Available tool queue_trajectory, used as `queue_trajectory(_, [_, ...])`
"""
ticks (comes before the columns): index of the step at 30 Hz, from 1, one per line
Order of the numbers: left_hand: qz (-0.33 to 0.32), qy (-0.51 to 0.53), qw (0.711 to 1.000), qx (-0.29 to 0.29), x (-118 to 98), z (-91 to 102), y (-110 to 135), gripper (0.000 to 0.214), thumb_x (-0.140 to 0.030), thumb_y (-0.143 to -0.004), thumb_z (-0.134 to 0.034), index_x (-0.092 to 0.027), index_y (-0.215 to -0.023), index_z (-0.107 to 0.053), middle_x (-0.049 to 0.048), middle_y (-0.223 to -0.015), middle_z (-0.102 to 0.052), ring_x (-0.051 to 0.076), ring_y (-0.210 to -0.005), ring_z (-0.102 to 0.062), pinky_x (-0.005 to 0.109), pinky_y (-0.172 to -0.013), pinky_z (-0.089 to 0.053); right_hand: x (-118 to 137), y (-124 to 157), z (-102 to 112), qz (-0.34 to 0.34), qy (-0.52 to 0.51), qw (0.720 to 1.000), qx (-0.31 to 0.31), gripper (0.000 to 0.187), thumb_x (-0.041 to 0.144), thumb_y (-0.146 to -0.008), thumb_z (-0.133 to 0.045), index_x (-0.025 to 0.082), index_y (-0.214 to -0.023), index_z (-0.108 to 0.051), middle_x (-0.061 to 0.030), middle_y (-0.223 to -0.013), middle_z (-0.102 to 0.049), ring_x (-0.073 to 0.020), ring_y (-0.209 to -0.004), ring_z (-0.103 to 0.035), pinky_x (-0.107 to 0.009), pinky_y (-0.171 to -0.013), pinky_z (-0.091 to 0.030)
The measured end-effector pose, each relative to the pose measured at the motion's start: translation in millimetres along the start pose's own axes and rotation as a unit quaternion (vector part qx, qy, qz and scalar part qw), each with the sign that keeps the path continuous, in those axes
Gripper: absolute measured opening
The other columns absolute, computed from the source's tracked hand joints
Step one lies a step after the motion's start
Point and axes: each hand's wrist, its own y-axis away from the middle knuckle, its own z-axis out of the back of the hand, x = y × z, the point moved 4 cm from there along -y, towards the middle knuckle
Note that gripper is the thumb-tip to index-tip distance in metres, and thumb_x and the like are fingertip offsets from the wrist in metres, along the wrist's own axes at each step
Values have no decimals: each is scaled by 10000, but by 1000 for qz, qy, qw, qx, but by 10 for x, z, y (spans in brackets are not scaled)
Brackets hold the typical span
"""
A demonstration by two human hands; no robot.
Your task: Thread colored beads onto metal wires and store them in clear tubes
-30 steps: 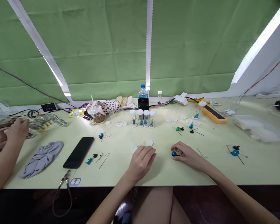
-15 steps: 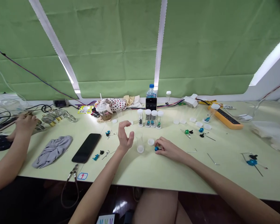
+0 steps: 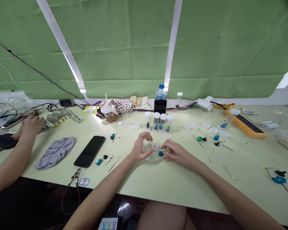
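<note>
My left hand curls around a clear plastic tube with a white base, its thumb at the tube's near side. At the fingertips of my right hand is a small round blue part with a dark piece beside it; the fingers partly cover it. Between my hands lies a white cap. Behind them stand several capped clear tubes with blue, green and dark parts inside.
Left of my hands lie small blue and black parts, a black phone and a grey cloth. Right are loose caps, bent metal rods and an orange power strip. Another person's hand is far left.
My left hand has moved right and down, from beside the clear tube to around it. My right hand stays at the blue part. The view has shifted slightly.
</note>
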Motion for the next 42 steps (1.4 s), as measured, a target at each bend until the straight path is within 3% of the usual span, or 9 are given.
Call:
queue_trajectory(3, [3,12,1000,-12,-10,-15,1,519,-351,-775,-560,-200,-1203,-310,76,-924,-556,191,-846,-547,378,-792,-455,-14,43,48,17,17,997,-77,237,345,-928,-360,236,-917,-570,-53,-959,-548,-177,-832,-548,-314,-765,-443])
queue_trajectory(6, [14,2,999,-36,-11,12,4,387,-301,-794,-558,-205,-1117,-367,71,-926,-555,183,-843,-546,364,-786,-454,-44,56,64,20,54,991,-119,252,288,-934,-327,246,-910,-574,-54,-956,-547,-183,-872,-555,-317,-786,-444])
queue_trajectory(13, [39,-22,998,-49,-2,53,-21,303,-278,-814,-541,-207,-1065,-387,77,-951,-542,175,-855,-526,365,-809,-441,-156,54,12,8,156,985,-70,195,266,-921,-368,238,-875,-555,-41,-988,-524,-160,-787,-554,-304,-730,-445])
queue_trajectory(18, [27,-10,997,-72,-10,59,-27,405,-381,-802,-532,-206,-1131,-371,94,-1008,-514,203,-924,-522,387,-846,-429,-269,38,-22,-13,169,983,-68,187,257,-921,-349,239,-848,-521,-26,-965,-527,-156,-766,-556,-301,-722,-436])
queue_trajectory(23, [-50,-98,980,-165,-89,147,-5,488,-468,-793,-460,-191,-1183,-365,134,-1133,-447,271,-1096,-436,473,-934,-363,-303,48,0,-39,184,979,-73,188,259,-918,-353,235,-829,-517,-24,-937,-540,-154,-738,-554,-297,-694,-419])
queue_trajectory(28, [-148,-204,940,-230,-218,161,52,516,-484,-751,-452,-192,-1171,-384,111,-1080,-389,269,-1038,-437,470,-862,-405,-319,49,13,-41,214,973,-78,175,245,-916,-371,226,-816,-513,-18,-903,-554,-149,-720,-545,-287,-647,-393])
queue_trajectory(34, [-248,-245,907,-235,-366,4,138,466,-487,-733,-441,-208,-1106,-432,90,-1000,-402,240,-920,-450,422,-749,-439,-369,35,0,-13,202,975,-89,137,227,-907,-403,226,-834,-519,-16,-902,-562,-149,-741,-552,-285,-675,-408])
queue_trajectory(38, [-319,-248,896,-182,-453,-147,200,407,-464,-730,-459,-212,-1049,-463,75,-959,-419,209,-860,-453,380,-709,-448,-398,27,3,3,189,977,-99,126,215,-899,-410,225,-847,-524,-22,-899,-571,-154,-756,-562,-289,-695,-422])
queue_trajectory(42, [-320,-244,897,-184,-482,-158,204,396,-440,-738,-454,-191,-1045,-468,77,-944,-416,202,-841,-455,366,-686,-444,-410,26,18,1,175,978,-112,155,201,-903,-387,219,-830,-522,-22,-863,-582,-156,-755,-568,-289,-698,-428])
